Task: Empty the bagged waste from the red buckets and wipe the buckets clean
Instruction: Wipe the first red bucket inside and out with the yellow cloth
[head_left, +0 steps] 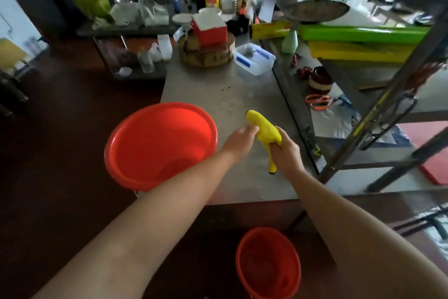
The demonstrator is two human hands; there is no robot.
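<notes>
A wide red bucket [155, 143] sits on the near left corner of the steel table [232, 95], overhanging its edge; its inside looks bare. A second, smaller red bucket [268, 263] stands on the floor below, in front of the table. Over the table, right of the big bucket, both hands hold a bunched yellow cloth [263, 129]. My left hand [240, 138] pinches its upper part. My right hand [287, 153] grips its lower part, with a tail hanging below the fist.
A clear plastic box [254, 59], a round wooden block [206, 52] with a red-and-white box on it, and bottles crowd the table's far end. A metal shelf frame [378, 104] stands right, with scissors [318, 102] and a bowl. Dark floor lies left.
</notes>
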